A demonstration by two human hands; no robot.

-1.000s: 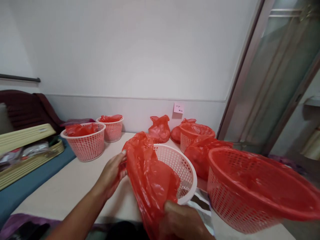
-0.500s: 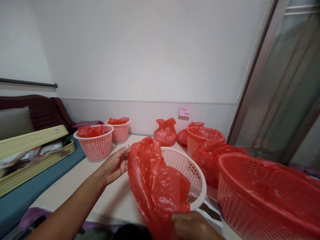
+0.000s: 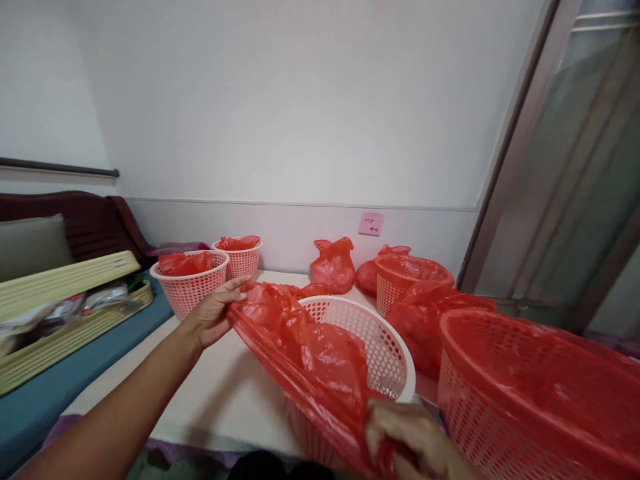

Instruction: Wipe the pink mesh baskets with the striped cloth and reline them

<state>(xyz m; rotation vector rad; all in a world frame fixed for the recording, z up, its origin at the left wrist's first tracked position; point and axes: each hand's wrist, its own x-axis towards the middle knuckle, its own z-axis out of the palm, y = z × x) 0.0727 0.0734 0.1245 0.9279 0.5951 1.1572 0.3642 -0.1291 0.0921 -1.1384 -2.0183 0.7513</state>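
A red plastic bag (image 3: 300, 353) is stretched between my two hands across the near side of a white perforated basket (image 3: 395, 347). My left hand (image 3: 215, 312) pinches the bag's edge on the left, just beyond the basket's rim. At the lower right my right hand (image 3: 410, 430) is closed around the bag's other edge. Part of the bag hangs over the basket opening and hides its near wall and much of its inside.
Two pale baskets (image 3: 195, 293) with red bags inside stand at the back left. Behind are a knotted red bag (image 3: 333, 265) and a pink note (image 3: 371, 224) on the wall. A large red basket (image 3: 500, 400) is at right. A cream-coloured case (image 3: 65, 327) with packets lies at left.
My left hand has moved slightly left and now grips the bag's edge, where its fingers were spread beside it. The bag has dropped lower and is pulled taut toward my right hand.
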